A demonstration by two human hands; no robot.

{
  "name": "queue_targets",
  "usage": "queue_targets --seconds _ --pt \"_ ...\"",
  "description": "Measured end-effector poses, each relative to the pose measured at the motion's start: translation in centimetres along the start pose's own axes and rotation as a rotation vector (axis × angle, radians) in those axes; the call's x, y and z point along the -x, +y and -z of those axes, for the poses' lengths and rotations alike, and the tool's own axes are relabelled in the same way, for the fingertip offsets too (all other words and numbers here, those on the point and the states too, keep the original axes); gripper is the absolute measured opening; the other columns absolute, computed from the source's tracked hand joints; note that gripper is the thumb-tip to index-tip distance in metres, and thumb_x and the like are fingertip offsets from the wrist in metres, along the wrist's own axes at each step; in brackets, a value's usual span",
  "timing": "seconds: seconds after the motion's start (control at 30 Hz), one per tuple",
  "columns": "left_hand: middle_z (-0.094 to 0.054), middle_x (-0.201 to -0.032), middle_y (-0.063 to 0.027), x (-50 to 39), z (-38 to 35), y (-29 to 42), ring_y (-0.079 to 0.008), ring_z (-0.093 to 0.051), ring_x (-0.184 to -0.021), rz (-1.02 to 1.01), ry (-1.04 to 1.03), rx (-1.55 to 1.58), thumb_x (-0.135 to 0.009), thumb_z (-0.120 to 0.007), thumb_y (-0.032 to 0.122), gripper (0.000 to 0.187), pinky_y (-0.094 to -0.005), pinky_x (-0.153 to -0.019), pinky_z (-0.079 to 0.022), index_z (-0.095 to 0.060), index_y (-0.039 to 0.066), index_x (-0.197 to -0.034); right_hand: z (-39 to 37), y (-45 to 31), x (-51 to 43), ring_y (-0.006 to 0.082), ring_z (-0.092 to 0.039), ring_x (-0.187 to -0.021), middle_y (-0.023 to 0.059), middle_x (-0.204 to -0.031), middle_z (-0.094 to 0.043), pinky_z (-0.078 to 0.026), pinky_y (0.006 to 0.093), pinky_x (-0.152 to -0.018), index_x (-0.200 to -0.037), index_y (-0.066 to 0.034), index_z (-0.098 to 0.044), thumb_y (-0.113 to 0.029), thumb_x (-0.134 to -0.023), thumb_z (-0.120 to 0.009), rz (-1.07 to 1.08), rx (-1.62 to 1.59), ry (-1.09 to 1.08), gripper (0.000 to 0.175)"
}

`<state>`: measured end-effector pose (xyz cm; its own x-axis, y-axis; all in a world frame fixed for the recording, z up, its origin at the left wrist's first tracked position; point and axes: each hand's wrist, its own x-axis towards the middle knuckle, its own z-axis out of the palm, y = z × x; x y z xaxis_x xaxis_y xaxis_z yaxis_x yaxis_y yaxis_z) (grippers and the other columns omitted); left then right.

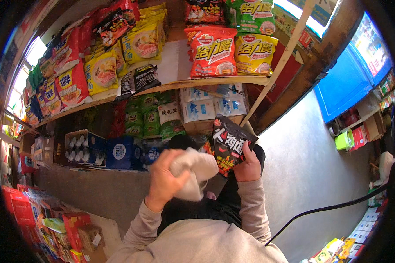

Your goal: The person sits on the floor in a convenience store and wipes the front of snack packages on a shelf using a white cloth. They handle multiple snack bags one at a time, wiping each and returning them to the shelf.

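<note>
In my left hand [166, 179] is a bunched whitish cloth [194, 171], blurred as if in motion. My right hand [248, 164] grips a black noodle packet [228, 141] by its lower right side, thumb on the front. The packet is tilted and bears large white writing and a flame print. The cloth is just left of the packet; whether they touch I cannot tell. Both hands are above my lap, below the front edge of a wooden shelf [171, 86]. On that shelf lies a dark packet [138, 80], near a bare pale patch of the board.
Yellow noodle packets [102, 70], a red packet [214, 52] and a yellow one [255, 54] stand on the shelf. Beneath are white packets [197, 107] and blue drink cartons [118, 153]. A slanting wooden strip [276, 65] rises at right. A black cable [316, 210] crosses the lower right.
</note>
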<state>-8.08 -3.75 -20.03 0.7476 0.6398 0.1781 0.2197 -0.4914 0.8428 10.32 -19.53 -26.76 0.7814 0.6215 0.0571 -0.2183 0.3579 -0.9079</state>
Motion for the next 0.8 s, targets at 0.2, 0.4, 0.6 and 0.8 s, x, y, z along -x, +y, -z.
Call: queue_targets --seconds 0.2,0.4,0.6,0.8 --pt "-0.067 -0.104 -0.0169 -0.2 -1.7 1.0 -0.0325 -0.069 -0.097 -0.015 0.315 0.019 -0.078 -0.073 0.005 0.042 -0.038 -0.086 -0.055 -0.063 0.002 -0.118 -0.3 0.7 -0.2 0.0167 -0.071 -0.088 0.0061 -0.103 -0.075 -0.056 0.0307 -0.081 -0.111 0.0005 -0.07 -0.028 -0.107 -0.058 -0.254 -0.151 -0.001 0.031" --pt "-0.07 -0.106 -0.023 2.4 -0.4 -3.2 -0.0429 -0.068 -0.101 0.097 -0.686 -0.415 -0.07 -0.074 0.022 0.052 -0.0472 -0.085 -0.055 -0.066 0.004 -0.118 -2.0 -3.6 0.7 0.0181 -0.074 -0.085 0.0112 -0.105 -0.075 -0.061 0.0312 -0.074 -0.113 0.0008 -0.067 -0.025 -0.108 -0.054 -0.224 -0.289 0.104 0.029" --pt "-0.071 -0.1 -0.0234 5.6 3.0 -7.5 -0.0418 -0.071 -0.093 0.083 -0.869 -0.098 -0.078 -0.074 0.035 0.051 -0.0494 -0.082 -0.057 -0.07 0.006 -0.12 -0.2 -2.2 -0.5 0.0243 -0.075 -0.094 0.0141 -0.112 -0.074 -0.063 0.0391 -0.085 -0.123 0.0023 -0.062 -0.028 -0.11 -0.049 -0.345 -0.415 0.073 0.035" --pt "-0.062 -0.12 -0.0183 6.5 -0.3 -6.1 -0.0371 -0.066 -0.106 -0.006 -0.384 -0.506 -0.082 -0.08 0.027 0.054 -0.0462 -0.086 -0.056 -0.063 0.003 -0.127 1.6 3.6 1.5 0.022 -0.072 -0.1 0.0093 -0.115 -0.072 -0.058 0.033 -0.088 -0.125 0.001 -0.062 -0.03 -0.109 -0.052 -0.333 -0.231 0.057 0.036"
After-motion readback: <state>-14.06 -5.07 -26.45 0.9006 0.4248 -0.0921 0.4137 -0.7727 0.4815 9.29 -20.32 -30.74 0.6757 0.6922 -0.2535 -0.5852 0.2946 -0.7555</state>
